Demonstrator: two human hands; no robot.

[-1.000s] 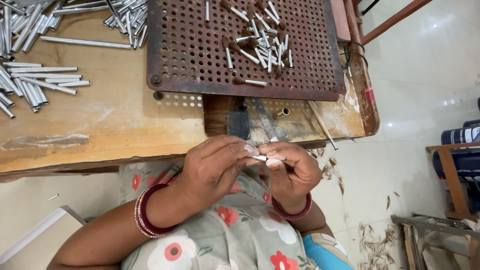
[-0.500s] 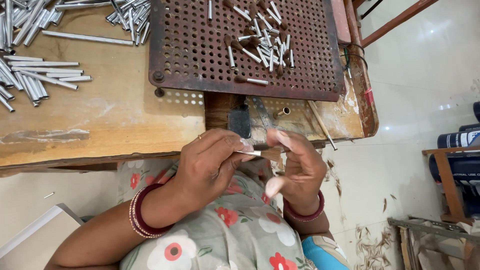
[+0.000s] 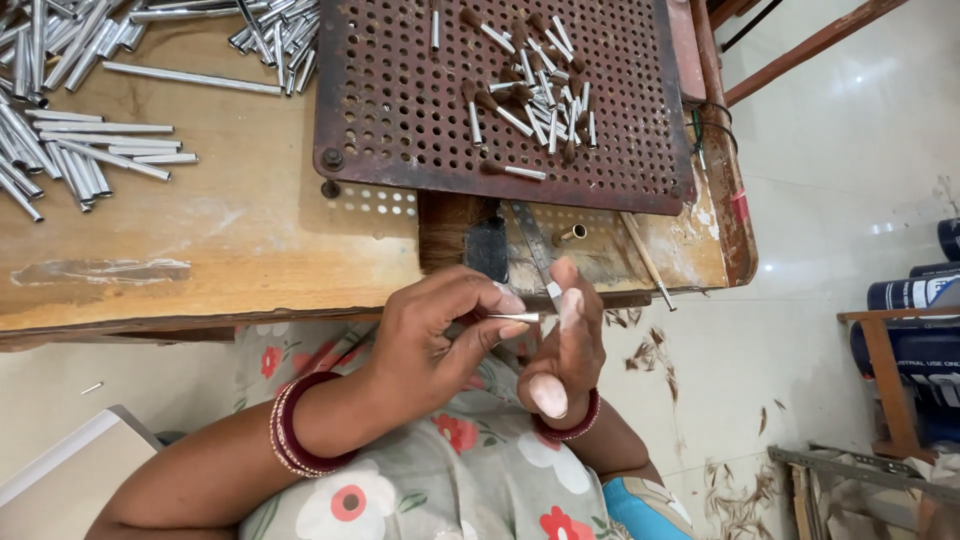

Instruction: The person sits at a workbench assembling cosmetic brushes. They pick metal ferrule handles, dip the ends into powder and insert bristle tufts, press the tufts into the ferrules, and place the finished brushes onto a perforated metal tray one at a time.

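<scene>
My left hand (image 3: 440, 335), with red bangles on the wrist, pinches a small silver metal tube (image 3: 515, 318) between thumb and fingertips just below the wooden table's front edge (image 3: 200, 310). My right hand (image 3: 565, 350) stands beside it with fingers stretched upward and apart. One fingertip of that hand touches the tube's free end. Both hands hover over my lap, which is covered in floral cloth.
A rusty perforated metal plate (image 3: 400, 120) lies on the table and carries several small ferrules with brown bristle tips (image 3: 530, 100). Loose metal tubes (image 3: 70, 150) are heaped at the left. A brown hair tuft (image 3: 445, 235) and a thin metal blade (image 3: 535, 250) sit at the table edge. Hair clippings litter the floor (image 3: 730, 500).
My right hand has let go of the tube and opened, its fingers now pointing up. My left hand keeps its pinch on the tube and has shifted slightly right.
</scene>
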